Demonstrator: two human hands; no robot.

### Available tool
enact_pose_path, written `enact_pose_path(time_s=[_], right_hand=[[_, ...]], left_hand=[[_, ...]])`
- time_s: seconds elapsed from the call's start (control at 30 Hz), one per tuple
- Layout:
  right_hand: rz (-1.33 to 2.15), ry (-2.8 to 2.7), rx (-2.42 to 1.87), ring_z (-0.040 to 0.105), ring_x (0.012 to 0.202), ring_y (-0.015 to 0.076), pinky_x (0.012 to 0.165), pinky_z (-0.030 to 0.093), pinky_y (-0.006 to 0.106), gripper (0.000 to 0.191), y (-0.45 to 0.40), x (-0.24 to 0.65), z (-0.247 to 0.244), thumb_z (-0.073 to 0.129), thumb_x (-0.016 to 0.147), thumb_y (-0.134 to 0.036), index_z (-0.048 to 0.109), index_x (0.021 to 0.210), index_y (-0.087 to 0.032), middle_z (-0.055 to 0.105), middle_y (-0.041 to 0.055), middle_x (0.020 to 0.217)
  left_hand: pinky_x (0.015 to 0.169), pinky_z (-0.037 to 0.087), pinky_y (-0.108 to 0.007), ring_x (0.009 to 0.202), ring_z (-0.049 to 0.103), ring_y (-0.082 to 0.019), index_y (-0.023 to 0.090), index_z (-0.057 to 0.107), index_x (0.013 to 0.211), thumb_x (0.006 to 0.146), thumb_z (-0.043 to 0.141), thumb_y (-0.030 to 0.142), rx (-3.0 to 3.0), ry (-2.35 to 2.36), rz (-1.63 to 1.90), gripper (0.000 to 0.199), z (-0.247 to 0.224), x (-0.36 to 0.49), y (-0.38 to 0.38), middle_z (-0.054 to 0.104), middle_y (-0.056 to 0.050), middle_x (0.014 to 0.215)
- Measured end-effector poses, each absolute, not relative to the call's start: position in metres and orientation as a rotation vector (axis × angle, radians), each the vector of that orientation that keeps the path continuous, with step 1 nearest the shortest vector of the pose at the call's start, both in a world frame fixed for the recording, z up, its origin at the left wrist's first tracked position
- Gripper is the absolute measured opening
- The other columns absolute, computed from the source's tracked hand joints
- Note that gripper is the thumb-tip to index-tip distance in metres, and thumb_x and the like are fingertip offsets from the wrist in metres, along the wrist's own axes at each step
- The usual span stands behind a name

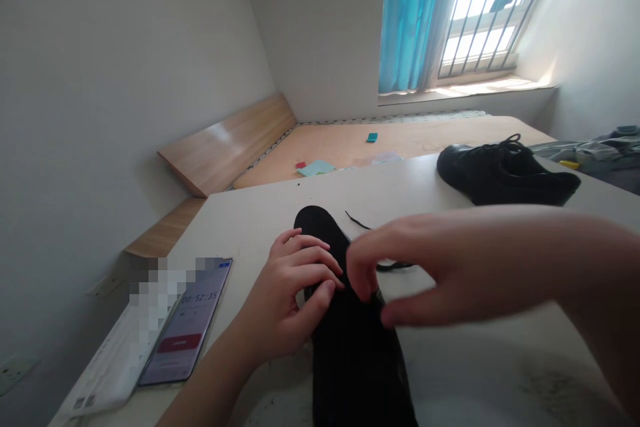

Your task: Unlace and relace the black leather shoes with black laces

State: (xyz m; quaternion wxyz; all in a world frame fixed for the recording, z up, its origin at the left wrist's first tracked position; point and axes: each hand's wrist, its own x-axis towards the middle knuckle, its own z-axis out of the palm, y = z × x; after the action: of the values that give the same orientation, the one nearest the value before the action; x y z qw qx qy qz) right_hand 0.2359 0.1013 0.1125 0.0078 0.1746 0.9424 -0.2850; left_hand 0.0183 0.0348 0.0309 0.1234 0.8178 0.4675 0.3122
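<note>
A black shoe [357,367] lies lengthwise on the white table in front of me, its toe pointing away. My left hand [305,287] holds it from the left, fingers bent over the upper and thumb close to the forefinger. Over the shoe's right side is my right hand [400,273], slightly blurred, its forefinger curled down against the upper and its thumb apart from it. Nothing shows between those fingertips. A loose black shoelace [357,221] trails on the table, partly hidden behind the right hand. The shoe's opening is too dark to make out.
A second black shoe [505,173], laced, stands at the table's [250,227] far right. On the left lie a phone [187,327] showing a timer and a white package [110,360]. Beyond the table is a wooden board [425,135] with small coloured pieces; cloth [600,150] lies far right.
</note>
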Motion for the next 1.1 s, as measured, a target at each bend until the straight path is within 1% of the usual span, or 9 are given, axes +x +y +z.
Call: enact_pose_path(time_s=[0.07,0.2,0.33,0.43,0.57,0.7,0.87,0.93,1.1], right_hand=[[-0.862,2.797,0.634,0.065,0.098,0.0214,0.084,0.05,0.033,0.046,0.127,0.235,0.113,0.072,0.079,-0.044,0.06,0.121,-0.029,0.067,0.0019,0.117],[-0.719,2.704,0.735,0.052,0.122,0.0293,0.101,0.043,0.043,0.068,0.162,0.23,0.088,0.07,0.076,-0.052,0.048,0.135,-0.025,0.05,0.0097,0.139],[-0.38,2.395,1.029,0.045,0.131,0.0372,0.099,0.046,0.048,0.096,0.17,0.222,0.06,0.082,0.065,-0.045,0.036,0.148,-0.03,0.04,0.0118,0.15],[-0.248,2.29,1.167,0.053,0.122,0.0405,0.088,0.051,0.048,0.082,0.165,0.214,0.049,0.085,0.065,-0.028,0.05,0.139,-0.019,0.044,0.0198,0.144],[-0.217,2.235,1.153,0.062,0.107,0.0247,0.091,0.052,0.044,0.032,0.163,0.206,0.046,0.067,0.089,-0.026,0.062,0.118,-0.015,0.061,0.0117,0.122],[-0.324,2.26,1.129,0.064,0.103,0.0207,0.09,0.054,0.043,0.027,0.175,0.207,0.042,0.063,0.094,-0.033,0.064,0.113,-0.015,0.065,0.0078,0.116],[-0.824,2.415,0.955,0.067,0.086,0.0192,0.077,0.054,0.035,0.012,0.2,0.222,0.047,0.054,0.096,-0.026,0.058,0.099,-0.015,0.068,0.0055,0.091],[-1.065,2.509,0.842,0.068,0.086,0.0162,0.074,0.053,0.029,0.009,0.204,0.229,0.056,0.044,0.099,-0.026,0.049,0.1,-0.018,0.066,0.0033,0.092],[-2.463,2.43,0.175,0.067,0.069,0.0093,0.057,0.047,0.018,0.012,0.178,0.235,0.09,0.052,0.096,-0.024,0.041,0.098,-0.021,0.058,-0.0045,0.081]], left_hand=[[0.111,0.024,-0.043,0.107,0.06,-0.02,0.025,0.07,0.079,0.09,0.047,0.016,2.375,1.353,0.873,0.027,0.031,0.018,0.035,0.075,0.004,0.092],[0.112,0.021,-0.042,0.11,0.059,-0.021,0.025,0.068,0.079,0.09,0.044,0.017,2.352,1.354,0.835,0.027,0.032,0.017,0.033,0.074,0.004,0.093],[0.114,0.02,-0.042,0.113,0.057,-0.022,0.024,0.067,0.084,0.085,0.042,0.019,2.332,1.323,0.847,0.026,0.032,0.016,0.032,0.072,0.002,0.097],[0.116,0.02,-0.043,0.117,0.054,-0.023,0.025,0.068,0.089,0.082,0.04,0.019,2.343,1.309,0.857,0.029,0.033,0.014,0.031,0.071,0.001,0.101],[0.117,0.02,-0.044,0.115,0.053,-0.024,0.023,0.065,0.089,0.079,0.04,0.02,2.32,1.35,0.956,0.027,0.035,0.011,0.03,0.068,-0.002,0.101],[0.113,0.025,-0.046,0.101,0.054,-0.024,0.022,0.055,0.08,0.072,0.047,0.017,2.327,1.395,0.981,0.012,0.037,0.011,0.029,0.061,-0.002,0.089],[0.105,0.035,-0.043,0.108,0.049,-0.025,0.022,0.053,0.093,0.073,0.052,0.016,2.288,1.391,0.796,0.021,0.036,0.011,0.031,0.058,-0.004,0.103],[0.099,0.039,-0.04,0.109,0.048,-0.024,0.023,0.052,0.098,0.075,0.053,0.016,2.244,1.373,0.762,0.024,0.035,0.011,0.031,0.055,-0.005,0.109],[0.097,0.041,-0.038,0.11,0.047,-0.024,0.023,0.049,0.103,0.074,0.057,0.016,2.205,1.378,0.744,0.031,0.033,0.013,0.029,0.052,-0.005,0.112]])
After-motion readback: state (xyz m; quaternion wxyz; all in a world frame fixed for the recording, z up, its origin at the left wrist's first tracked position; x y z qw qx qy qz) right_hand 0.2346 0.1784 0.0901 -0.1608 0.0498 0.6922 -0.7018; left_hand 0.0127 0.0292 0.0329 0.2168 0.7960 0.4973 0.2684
